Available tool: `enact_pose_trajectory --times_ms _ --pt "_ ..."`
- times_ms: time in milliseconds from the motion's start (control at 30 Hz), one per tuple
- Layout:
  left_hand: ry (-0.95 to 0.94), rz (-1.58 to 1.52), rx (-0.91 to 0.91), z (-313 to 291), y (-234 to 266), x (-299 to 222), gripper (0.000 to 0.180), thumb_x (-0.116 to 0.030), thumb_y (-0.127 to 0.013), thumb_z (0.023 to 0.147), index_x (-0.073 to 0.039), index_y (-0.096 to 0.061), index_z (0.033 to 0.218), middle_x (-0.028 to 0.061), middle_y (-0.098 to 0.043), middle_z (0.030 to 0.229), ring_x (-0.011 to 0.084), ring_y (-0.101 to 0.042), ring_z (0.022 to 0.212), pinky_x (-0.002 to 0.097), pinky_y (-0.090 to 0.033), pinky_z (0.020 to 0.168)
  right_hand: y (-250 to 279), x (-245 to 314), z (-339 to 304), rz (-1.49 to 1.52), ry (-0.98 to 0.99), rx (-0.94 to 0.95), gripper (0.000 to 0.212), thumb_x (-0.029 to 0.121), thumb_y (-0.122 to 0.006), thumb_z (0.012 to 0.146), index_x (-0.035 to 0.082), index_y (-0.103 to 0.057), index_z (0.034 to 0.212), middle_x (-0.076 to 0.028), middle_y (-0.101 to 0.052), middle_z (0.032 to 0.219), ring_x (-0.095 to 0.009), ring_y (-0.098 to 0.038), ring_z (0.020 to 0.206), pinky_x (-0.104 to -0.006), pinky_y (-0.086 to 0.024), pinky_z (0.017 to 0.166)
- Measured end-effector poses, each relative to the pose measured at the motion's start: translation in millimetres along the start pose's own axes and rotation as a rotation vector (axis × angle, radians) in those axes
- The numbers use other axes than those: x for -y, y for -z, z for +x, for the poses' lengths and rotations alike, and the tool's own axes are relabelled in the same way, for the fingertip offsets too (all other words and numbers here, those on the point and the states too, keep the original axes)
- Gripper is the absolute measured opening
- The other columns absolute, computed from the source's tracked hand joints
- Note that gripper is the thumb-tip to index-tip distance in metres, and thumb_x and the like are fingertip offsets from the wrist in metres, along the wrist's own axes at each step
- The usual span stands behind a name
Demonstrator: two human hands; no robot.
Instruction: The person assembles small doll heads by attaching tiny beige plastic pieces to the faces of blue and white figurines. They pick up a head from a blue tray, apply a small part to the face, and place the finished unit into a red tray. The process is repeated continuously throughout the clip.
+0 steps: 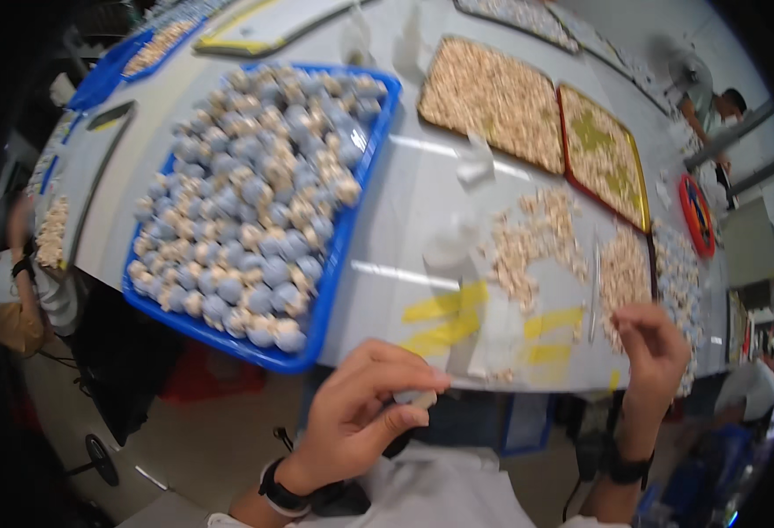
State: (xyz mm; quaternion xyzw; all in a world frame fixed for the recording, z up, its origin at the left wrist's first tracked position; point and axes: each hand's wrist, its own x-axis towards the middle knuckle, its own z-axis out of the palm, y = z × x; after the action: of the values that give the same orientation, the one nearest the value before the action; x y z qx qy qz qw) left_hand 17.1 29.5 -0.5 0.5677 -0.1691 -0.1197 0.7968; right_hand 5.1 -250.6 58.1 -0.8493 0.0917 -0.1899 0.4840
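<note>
Near the table's front edge, my left hand (356, 409) pinches a small pale beige and greyish piece (424, 399) between thumb and forefinger. My right hand (656, 352) is at the lower end of a heap of small beige pieces (623, 264), thumb and fingertips drawn together. Whatever those fingertips may hold is too small to make out. Loose beige pieces (537, 233) are spread on the table between the two hands and the far trays. A large blue tray (321, 330) to my left is heaped with rounded grey-blue and cream pieces (246, 202).
Two shallow trays, one brown-edged (493, 99) and one red and yellow-edged (607, 154), hold beige pieces at the back. A thin metal rod (595, 290) lies beside the heap. Yellow tape strips (444, 317) mark the white table. Other people sit at left and right.
</note>
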Motion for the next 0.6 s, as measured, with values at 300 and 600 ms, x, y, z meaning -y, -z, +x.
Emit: enact_pose_trajectory --times_ms 300,600 --pt "-0.051 -0.096 0.154 1.7 4.8 21.4 0.033 0.001 -0.062 0.081 0.006 -0.048 0.11 0.018 -0.052 0.108 0.0213 -0.056 0.095 0.0292 -0.05 0.078 -38.0 21.6 -0.1 0.018 0.008 0.15 0.012 -0.009 -0.062 0.073 -0.004 -0.059 0.084 -0.008 -0.061 0.082 -0.012 -0.057 0.077 -0.0223 -0.045 0.072" --pt "0.156 -0.156 -0.104 2.5 -15.2 22.0 0.035 -0.019 -0.069 0.078 0.003 -0.053 0.1 0.0194 -0.056 0.098 0.02 -0.06 0.074 0.0238 -0.05 0.056 -52.7 19.8 0.9 -0.251 0.179 0.404 0.016 -0.007 -0.066 0.057 0.0 -0.059 0.07 -0.006 -0.053 0.076 -0.015 -0.05 0.074 -0.025 -0.038 0.07"
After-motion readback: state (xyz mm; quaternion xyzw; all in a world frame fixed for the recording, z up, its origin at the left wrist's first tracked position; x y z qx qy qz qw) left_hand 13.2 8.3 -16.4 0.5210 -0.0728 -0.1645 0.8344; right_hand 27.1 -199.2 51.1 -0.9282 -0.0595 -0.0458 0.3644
